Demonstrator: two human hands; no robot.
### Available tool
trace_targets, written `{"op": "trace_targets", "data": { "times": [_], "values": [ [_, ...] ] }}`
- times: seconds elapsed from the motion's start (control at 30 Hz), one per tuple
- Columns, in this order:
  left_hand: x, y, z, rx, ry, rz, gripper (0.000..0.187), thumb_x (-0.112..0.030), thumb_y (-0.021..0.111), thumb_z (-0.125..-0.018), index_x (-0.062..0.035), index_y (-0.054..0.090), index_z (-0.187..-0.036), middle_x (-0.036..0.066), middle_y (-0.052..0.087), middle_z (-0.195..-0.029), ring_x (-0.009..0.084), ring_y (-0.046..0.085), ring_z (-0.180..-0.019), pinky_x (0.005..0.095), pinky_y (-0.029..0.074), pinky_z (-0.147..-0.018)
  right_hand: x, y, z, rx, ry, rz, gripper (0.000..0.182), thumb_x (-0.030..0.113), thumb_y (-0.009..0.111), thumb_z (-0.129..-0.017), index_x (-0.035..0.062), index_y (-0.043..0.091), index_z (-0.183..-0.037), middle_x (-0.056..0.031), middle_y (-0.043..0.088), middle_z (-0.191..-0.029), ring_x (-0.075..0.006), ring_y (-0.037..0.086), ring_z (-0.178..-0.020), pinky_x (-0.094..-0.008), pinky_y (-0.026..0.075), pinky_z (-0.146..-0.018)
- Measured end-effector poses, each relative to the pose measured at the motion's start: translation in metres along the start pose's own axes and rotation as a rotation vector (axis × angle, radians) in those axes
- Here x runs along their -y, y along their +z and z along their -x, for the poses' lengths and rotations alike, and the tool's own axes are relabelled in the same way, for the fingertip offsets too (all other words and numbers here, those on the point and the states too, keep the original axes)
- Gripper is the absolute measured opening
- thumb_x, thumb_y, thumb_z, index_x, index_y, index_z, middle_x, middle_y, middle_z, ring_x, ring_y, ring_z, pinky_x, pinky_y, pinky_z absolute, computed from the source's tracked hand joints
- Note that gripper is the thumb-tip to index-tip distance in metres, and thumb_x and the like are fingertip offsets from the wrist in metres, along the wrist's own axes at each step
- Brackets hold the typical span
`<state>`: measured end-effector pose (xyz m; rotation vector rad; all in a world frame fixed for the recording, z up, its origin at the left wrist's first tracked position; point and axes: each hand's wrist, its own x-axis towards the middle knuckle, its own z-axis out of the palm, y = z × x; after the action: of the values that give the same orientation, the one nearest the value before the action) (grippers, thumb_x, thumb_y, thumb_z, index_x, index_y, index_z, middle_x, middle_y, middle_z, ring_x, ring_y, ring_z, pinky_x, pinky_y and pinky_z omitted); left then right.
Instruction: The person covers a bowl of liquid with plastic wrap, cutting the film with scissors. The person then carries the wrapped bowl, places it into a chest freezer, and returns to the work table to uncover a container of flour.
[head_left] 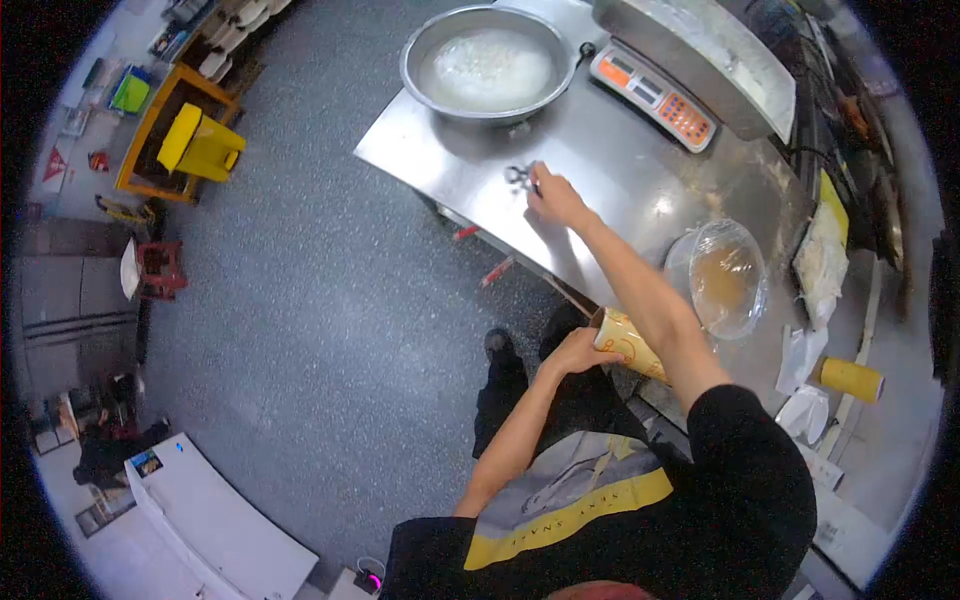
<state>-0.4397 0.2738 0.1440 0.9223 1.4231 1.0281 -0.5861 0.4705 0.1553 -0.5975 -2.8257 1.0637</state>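
Observation:
My left hand (582, 352) is closed around one end of a cream-yellow cling film roll (628, 345) with orange print, held low by the counter's front edge. The roll's far part is hidden behind my right forearm. Over the steel counter, my right hand (556, 196) has its fingers closed on a small pair of scissors (517, 178), whose grey loops stick out on the left. A clear bowl (727, 278) with brownish contents, covered in plastic film, stands beside my right forearm. Past my right hand is a large metal basin (412, 85) holding a whitish mass in cloudy liquid.
An orange and grey digital scale (655, 95) lies beside a long metal tray (690, 55) at the back. Another yellow roll (851, 380) is at right. Across the grey floor (330, 300) stand a yellow bin (200, 145), a red stool (162, 270) and a white surface (220, 510).

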Motion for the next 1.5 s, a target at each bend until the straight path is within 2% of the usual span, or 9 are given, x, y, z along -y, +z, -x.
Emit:
{"op": "trace_targets", "data": {
  "times": [0.23,0.6,0.83,1.0,1.07,1.17,1.3,1.37,1.5],
  "values": [
    [-0.008,-0.008,-0.003,0.108,0.034,-0.037,0.039,-0.033,0.074,-0.075,-0.0037,0.066,-0.100,0.013,0.069,-0.093,0.0247,0.066,-0.085,0.0343,0.049,-0.077,-0.020,-0.011,0.111,-0.264,0.402,-0.870,0.037,0.001,0.057,-0.080,0.0061,0.034,-0.109,-0.0093,0.056,-0.073,-0.0156,0.059,-0.048,-0.0286,0.045,-0.039],
    [0.008,0.002,-0.011,0.173,0.100,0.202,0.038,-0.021,0.074,-0.078,0.0013,0.063,-0.107,0.006,0.067,-0.101,0.0126,0.060,-0.092,0.0284,0.047,-0.084,0.026,-0.099,0.281,-0.589,0.330,-0.903,0.032,0.003,0.053,-0.084,0.0094,0.038,-0.111,-0.0061,0.055,-0.088,-0.0200,0.067,-0.065,-0.0233,0.047,-0.040],
    [0.007,0.015,-0.022,0.063,-0.047,0.201,0.039,-0.027,0.073,-0.079,0.0020,0.065,-0.104,0.008,0.067,-0.097,0.0128,0.061,-0.088,0.0282,0.048,-0.079,-0.021,-0.131,0.417,-0.779,0.612,-0.592,0.018,-0.003,0.053,-0.078,0.0033,0.054,-0.095,-0.0094,0.057,-0.082,-0.0229,0.067,-0.068,-0.0284,0.051,-0.052],
    [0.010,0.014,-0.022,0.049,-0.026,0.126,0.039,-0.027,0.074,-0.078,0.0027,0.065,-0.102,0.007,0.068,-0.095,0.0125,0.061,-0.085,0.0284,0.049,-0.076,-0.087,-0.171,0.391,-0.596,0.567,0.262,0.013,0.012,0.056,-0.080,0.0038,0.061,-0.089,-0.0180,0.064,-0.085,-0.0340,0.063,-0.082,-0.0437,0.049,-0.074],
    [0.017,0.011,-0.018,0.050,-0.055,0.091,0.039,-0.027,0.074,-0.078,0.0029,0.066,-0.101,0.007,0.068,-0.094,0.0127,0.061,-0.084,0.0284,0.049,-0.075,-0.103,-0.169,0.380,-0.448,0.730,0.316,0.025,0.026,0.058,-0.082,0.0028,0.055,-0.093,-0.0205,0.062,-0.076,-0.0311,0.061,-0.057,-0.0422,0.048,-0.064],
    [0.012,0.006,-0.007,0.055,-0.079,0.055,0.040,-0.029,0.074,-0.078,0.0034,0.066,-0.100,0.008,0.069,-0.092,0.0134,0.062,-0.082,0.0287,0.049,-0.074,-0.082,-0.167,0.375,-0.541,1.034,0.162,0.027,0.022,0.063,-0.078,-0.0005,0.058,-0.094,-0.0212,0.064,-0.083,-0.0347,0.064,-0.080,-0.0425,0.050,-0.070],
    [-0.004,0.001,0.002,0.044,-0.120,-0.150,0.040,-0.031,0.073,-0.077,0.0028,0.068,-0.097,0.010,0.070,-0.090,0.0150,0.065,-0.081,0.0297,0.050,-0.073,-0.116,-0.150,0.426,-0.719,0.938,-0.267,0.027,0.017,0.067,-0.076,-0.0013,0.057,-0.092,-0.0150,0.063,-0.078,-0.0240,0.065,-0.074,-0.0349,0.051,-0.063],
    [-0.004,-0.002,0.002,0.012,-0.100,-0.195,0.039,-0.031,0.074,-0.077,0.0021,0.068,-0.097,0.010,0.070,-0.090,0.0154,0.065,-0.082,0.0300,0.050,-0.073,-0.135,-0.155,0.473,-0.613,0.788,-0.445,0.020,0.010,0.065,-0.078,0.0010,0.055,-0.092,-0.0018,0.059,-0.072,-0.0091,0.056,-0.061,-0.0226,0.043,-0.051],
    [0.001,-0.012,0.002,0.031,-0.071,-0.227,0.039,-0.031,0.073,-0.077,0.0002,0.068,-0.098,0.011,0.070,-0.090,0.0159,0.066,-0.083,0.0308,0.050,-0.074,-0.143,-0.160,0.565,-0.192,0.856,-0.622,0.024,0.015,0.067,-0.078,0.0022,0.055,-0.095,-0.0005,0.059,-0.076,-0.0077,0.054,-0.066,-0.0228,0.042,-0.055]
  ]
}}
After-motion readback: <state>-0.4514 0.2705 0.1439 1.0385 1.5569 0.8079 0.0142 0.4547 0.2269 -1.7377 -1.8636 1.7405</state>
